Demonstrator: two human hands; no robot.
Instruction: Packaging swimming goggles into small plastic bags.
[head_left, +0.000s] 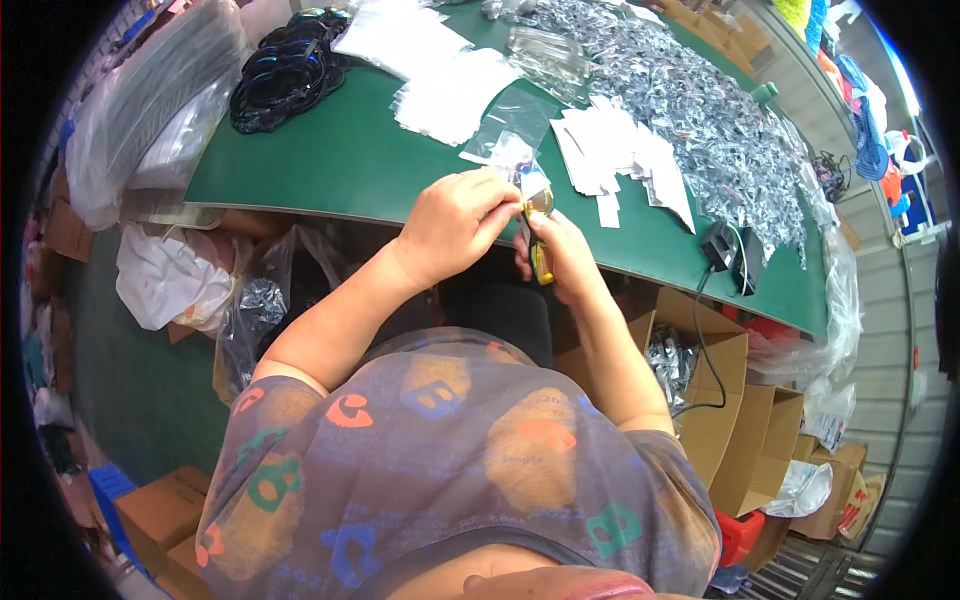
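Observation:
A pair of sunglasses (541, 204) with yellowish mirrored lenses is held at the table's near edge. My right hand (565, 255) grips it from the right, thumb on the front, one lens showing above and a yellow part below. From the left, my left hand (450, 222) pinches at the edge of the glasses; its fingertips partly hide what they hold. Just beyond the fingers lie a clear plastic bag (515, 120) and a small white slip (510, 150). To the right of the hands is a loose pile of white cards (590, 150).
Dark goggle-like eyewear (290, 75) is heaped on the green table (300, 175) at the far left. White sheets (455, 95) lie at the back. Many small clear-wrapped packets (680, 110) cover the right side. A black adapter (718, 245) with a cable and open cardboard boxes (735, 440) stand to the right.

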